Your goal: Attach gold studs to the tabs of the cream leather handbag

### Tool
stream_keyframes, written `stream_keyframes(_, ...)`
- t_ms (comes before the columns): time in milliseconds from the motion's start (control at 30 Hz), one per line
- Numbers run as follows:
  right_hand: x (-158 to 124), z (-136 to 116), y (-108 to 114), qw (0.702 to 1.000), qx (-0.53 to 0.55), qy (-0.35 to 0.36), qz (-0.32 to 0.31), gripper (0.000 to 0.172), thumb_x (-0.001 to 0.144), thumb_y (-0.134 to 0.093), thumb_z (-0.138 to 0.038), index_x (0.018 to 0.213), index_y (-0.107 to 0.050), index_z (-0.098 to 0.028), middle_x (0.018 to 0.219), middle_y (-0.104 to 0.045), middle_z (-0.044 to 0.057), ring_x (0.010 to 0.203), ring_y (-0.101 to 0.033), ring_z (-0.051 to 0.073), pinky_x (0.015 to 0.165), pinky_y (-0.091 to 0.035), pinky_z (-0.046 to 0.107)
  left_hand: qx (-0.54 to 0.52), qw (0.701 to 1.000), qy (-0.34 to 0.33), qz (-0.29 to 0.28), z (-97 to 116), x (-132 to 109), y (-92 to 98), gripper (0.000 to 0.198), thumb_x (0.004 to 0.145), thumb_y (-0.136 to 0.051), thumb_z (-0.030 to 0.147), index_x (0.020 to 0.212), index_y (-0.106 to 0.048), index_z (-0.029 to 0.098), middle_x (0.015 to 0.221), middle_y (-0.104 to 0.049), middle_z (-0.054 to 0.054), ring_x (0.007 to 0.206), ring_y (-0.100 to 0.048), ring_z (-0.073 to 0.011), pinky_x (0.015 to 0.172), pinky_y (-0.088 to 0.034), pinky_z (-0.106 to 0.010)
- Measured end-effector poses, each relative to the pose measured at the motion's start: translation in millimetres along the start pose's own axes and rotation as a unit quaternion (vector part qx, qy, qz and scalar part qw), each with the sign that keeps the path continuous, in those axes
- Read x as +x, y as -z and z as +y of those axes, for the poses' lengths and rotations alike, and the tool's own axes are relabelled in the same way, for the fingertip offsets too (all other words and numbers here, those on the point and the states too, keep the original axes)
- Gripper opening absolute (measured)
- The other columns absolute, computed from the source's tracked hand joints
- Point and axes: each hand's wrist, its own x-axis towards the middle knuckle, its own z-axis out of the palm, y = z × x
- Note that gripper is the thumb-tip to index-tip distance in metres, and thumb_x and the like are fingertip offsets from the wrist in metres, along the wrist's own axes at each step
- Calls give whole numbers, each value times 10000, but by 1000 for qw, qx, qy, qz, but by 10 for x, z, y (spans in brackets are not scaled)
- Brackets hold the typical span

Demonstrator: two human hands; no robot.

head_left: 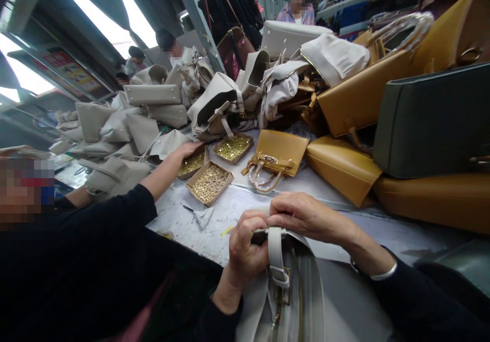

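A pale grey handbag (344, 291) stands close in front of me, its zip and gold-coloured buckle facing up. My left hand (247, 240) is closed round the bag's top edge, left of a short buckled strap (276, 255). From the right, my right hand (302, 212) bends over the same edge, its fingertips pressed on it by the strap and touching the left hand. What lies under those fingertips is hidden. Beyond my hands, a small tan handbag (281, 150) with wrapped handles lies on the table.
Shallow boxes of gold-coloured metal bits, including a front box (209, 184) and a rear box (234, 148), sit on the white table (172, 212). A co-worker's hand (190, 149) reaches into another at left. Grey bags (153, 94) and tan bags (340, 166) are heaped behind.
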Motion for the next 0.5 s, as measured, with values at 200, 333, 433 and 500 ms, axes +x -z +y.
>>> stream_keyframes(200,-4,-104,-82,990,93,-8,103,99,1028,-530,-284,1002,-598,-217,1033,-679,56,924,-614,186,821,-480,299,-32,983,172,51,-125,228,155,220,748,-719,79,923,-672,204,904,-690,-2,849,-660,-160,773,-537,-263)
stream_keyframes(333,34,-91,-231,990,56,0,127,69,981,-523,-183,983,-577,-227,1076,-698,84,955,-637,225,840,-496,355,-44,944,325,33,-273,320,249,208,695,-677,81,874,-713,180,782,-698,18,675,-621,-129,631,-491,-215)
stream_keyframes(433,129,-59,-352,990,23,-27,134,265,915,-553,-133,1164,-537,-223,1085,-711,94,934,-666,240,785,-498,349,-49,934,354,20,-312,350,277,182,694,-715,126,871,-723,170,785,-709,10,676,-627,-132,639,-495,-219)
stream_keyframes(500,211,-23,-393,990,-5,-35,135,267,922,-547,-141,1181,-533,-206,1045,-726,100,897,-680,241,738,-482,327,-57,933,354,10,-303,362,278,178,702,-761,177,877,-729,166,807,-719,-1,705,-645,-143,665,-512,-229)
